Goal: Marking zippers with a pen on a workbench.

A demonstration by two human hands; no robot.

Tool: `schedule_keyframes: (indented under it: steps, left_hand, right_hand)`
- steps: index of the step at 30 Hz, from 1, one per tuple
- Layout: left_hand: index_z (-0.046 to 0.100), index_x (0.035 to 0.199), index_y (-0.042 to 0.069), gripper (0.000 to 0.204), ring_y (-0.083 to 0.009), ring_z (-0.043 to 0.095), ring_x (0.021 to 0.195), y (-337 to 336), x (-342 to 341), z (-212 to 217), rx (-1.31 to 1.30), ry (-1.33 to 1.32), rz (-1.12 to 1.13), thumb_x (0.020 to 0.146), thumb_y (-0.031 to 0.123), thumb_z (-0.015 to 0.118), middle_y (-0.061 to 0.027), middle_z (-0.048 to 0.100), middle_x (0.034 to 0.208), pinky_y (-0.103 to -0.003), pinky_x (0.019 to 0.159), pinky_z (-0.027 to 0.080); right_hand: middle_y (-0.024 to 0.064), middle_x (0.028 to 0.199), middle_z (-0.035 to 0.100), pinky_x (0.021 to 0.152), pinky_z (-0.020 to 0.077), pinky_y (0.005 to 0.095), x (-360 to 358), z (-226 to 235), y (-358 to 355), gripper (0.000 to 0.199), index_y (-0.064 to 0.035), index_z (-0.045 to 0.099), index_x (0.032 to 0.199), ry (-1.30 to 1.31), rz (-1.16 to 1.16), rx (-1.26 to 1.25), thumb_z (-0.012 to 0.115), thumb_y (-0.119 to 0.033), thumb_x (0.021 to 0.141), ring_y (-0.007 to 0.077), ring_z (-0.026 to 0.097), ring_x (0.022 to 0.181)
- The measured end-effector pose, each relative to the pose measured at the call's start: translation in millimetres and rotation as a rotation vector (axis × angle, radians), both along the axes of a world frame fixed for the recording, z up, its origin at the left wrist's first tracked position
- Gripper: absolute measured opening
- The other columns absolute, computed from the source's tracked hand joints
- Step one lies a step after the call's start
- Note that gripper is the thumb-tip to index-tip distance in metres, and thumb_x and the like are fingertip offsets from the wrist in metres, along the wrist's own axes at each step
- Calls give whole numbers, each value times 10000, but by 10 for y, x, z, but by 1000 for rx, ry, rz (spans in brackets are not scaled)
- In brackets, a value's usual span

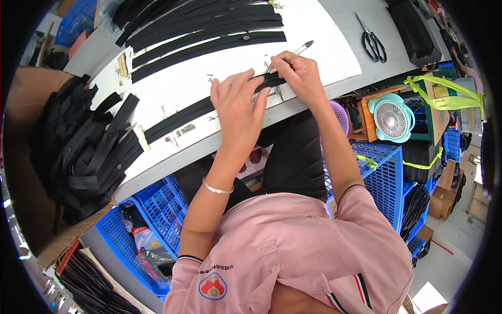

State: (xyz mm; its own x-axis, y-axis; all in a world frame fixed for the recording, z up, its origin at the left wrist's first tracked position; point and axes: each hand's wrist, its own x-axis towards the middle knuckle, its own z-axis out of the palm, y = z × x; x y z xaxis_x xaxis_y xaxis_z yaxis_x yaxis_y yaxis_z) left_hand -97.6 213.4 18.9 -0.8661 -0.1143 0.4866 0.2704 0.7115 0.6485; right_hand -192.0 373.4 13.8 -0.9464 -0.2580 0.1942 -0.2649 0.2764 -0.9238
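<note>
A black strap is laid flat along the near edge of the white work table, running from the left side of the table toward its middle. The left hand is pressed palm-down on the strap, fingers extended and held close together, fingertips at the strap's right end. The right hand is closed around a pen, which is pinched between thumb and fingers with its tip lowered to the strap end; the exact contact point is hidden by the hands.

Further black strips are laid side by side at the far edge of the table. Scissors are set at the far right corner, well apart from both hands. A heap of black straps is held in a cardboard box off the table's left edge. A small teal fan and blue crates are seen below the right side of the table.

Risks judged from this position: the strap lies close to the near edge, so it could be dragged off if downward pressure is eased. A mark could be misplaced should the strap shift under the palm. Stray ink could be left on the white surface, where marks are already visible
</note>
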Motion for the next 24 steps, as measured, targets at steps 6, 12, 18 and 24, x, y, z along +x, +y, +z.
schedule_keyframes:
  steps: [6, 12, 18, 24]
  left_hand:
    - [727, 951, 62, 131, -263, 604, 1078, 147, -215, -137, -5, 31, 34, 842, 124, 766, -47, 710, 1079, -510, 1127, 329]
    - [718, 926, 65, 133, -262, 607, 1066, 183, -223, -135, -27, 46, 50, 821, 118, 780, -37, 710, 1059, -502, 1111, 346]
    - [742, 911, 69, 116, -257, 605, 1089, 206, -231, -125, -33, 30, 64, 830, 147, 771, -40, 740, 1077, -420, 1063, 355]
    - [721, 923, 75, 138, -266, 597, 1085, 128, -222, -152, -12, 55, 96, 808, 121, 780, -40, 705, 1058, -498, 1106, 344]
  right_hand:
    - [6, 722, 657, 606, 447, 225, 14, 61, 2, 210, 15, 738, 952, 74, -4, 170, 659, -174, 1002, 55, 542, 654]
    - [69, 712, 688, 594, 480, 276, 21, -28, 33, 238, 18, 738, 905, 148, -32, 125, 681, -204, 968, 132, 614, 627]
    - [114, 682, 698, 585, 504, 330, -10, -57, 120, 272, -11, 755, 855, 151, 34, 123, 693, -267, 926, 222, 658, 590]
    - [135, 694, 701, 590, 515, 366, -10, -93, 31, 284, -33, 760, 831, 287, 56, 218, 674, -291, 915, 276, 678, 608]
